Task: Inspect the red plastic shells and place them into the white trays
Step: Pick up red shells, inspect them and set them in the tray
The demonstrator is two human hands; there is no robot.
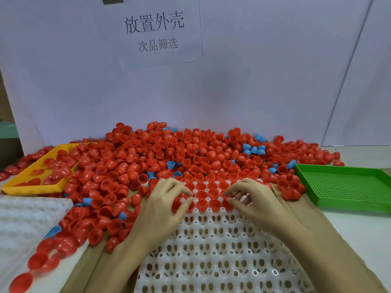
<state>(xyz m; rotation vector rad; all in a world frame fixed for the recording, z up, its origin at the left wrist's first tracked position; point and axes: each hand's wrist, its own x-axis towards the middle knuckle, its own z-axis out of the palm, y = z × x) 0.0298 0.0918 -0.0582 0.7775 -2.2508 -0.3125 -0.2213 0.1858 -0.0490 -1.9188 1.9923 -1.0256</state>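
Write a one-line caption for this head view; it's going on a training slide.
Both hands, left hand and right hand, seat red shells in the white tray before a heaped pile.

This is a sorting and inspection station in a small factory or assembly workshop. A printed paper sign (157, 32) in Chinese characters is taped to the plain white backboard (275, 81) behind the counter (359, 229). Bulk red plastic shells (169, 153) lie heaped across it, with a few blue shells (254, 149) mixed in, flanked by a yellow bin (31, 188), a green perforated tray (342, 187) and white moulded trays (211, 250).
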